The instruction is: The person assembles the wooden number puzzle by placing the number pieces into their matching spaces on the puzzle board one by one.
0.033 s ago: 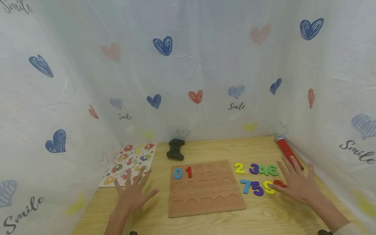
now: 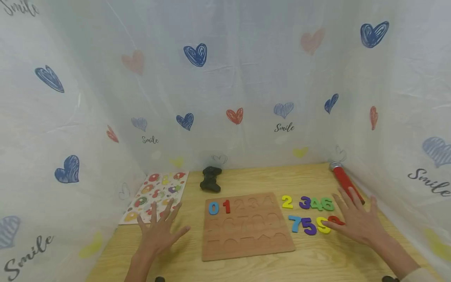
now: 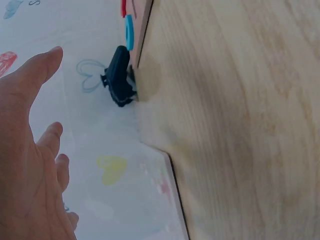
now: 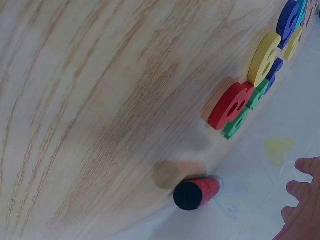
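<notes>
Brown number board (image 2: 246, 234) on worktop (image 2: 275, 180), blue 0 (image 2: 210, 208) and red 1 (image 2: 227, 206) in top row, loose numbers (image 2: 310, 225) beside it, left hand (image 2: 157, 235) and right hand (image 2: 363, 224) spread, holding nothing.

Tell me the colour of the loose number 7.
The number 7 is light blue, seen best in the head view.

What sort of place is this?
Probably a small curtained-off tabletop booth: heart-printed sheeting hangs on three sides of a wood-grain table, on which lie a number puzzle board and a game controller.
</notes>
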The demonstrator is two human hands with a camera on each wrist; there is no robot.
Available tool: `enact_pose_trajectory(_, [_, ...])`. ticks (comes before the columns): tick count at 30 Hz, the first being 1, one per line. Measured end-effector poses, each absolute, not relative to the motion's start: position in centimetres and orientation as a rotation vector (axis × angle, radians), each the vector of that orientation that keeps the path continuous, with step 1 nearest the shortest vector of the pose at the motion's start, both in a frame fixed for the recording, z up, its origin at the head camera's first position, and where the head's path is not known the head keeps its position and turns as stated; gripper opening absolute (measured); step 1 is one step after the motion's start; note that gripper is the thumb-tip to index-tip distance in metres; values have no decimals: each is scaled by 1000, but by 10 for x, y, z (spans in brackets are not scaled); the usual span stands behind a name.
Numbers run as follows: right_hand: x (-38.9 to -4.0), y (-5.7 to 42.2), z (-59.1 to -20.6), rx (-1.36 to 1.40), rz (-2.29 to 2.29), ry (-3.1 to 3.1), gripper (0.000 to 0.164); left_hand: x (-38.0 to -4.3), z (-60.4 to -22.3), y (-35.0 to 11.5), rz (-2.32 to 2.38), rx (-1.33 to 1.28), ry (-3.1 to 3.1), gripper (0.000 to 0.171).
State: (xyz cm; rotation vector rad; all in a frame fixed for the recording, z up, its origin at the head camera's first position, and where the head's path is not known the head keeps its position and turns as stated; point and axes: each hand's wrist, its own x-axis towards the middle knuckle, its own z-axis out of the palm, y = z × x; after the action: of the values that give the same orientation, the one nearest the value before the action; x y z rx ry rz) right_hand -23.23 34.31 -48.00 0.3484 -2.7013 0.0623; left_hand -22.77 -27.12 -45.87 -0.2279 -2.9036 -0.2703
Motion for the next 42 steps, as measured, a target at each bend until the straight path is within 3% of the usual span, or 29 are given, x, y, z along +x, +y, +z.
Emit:
enact_pose_trajectory(9, [-225,338,-507,395,102,-2695,98,-230,-471,-273,-321,-228,-2921,84])
enact_pose_trajectory(20, [-242,314,-483,486,263,-2661,92,-258,-470,-246,-552,-390,-2827,70])
enact_pose_trajectory(26, [-246,301,-479,478,322,-2768,87,-273,-488,-230,-872,-454,-2856,69])
enact_pose_trajectory(42, [-281,276,-472,609,400,-2752,75,-278,-526,-229,-1167,-463,-2791,57])
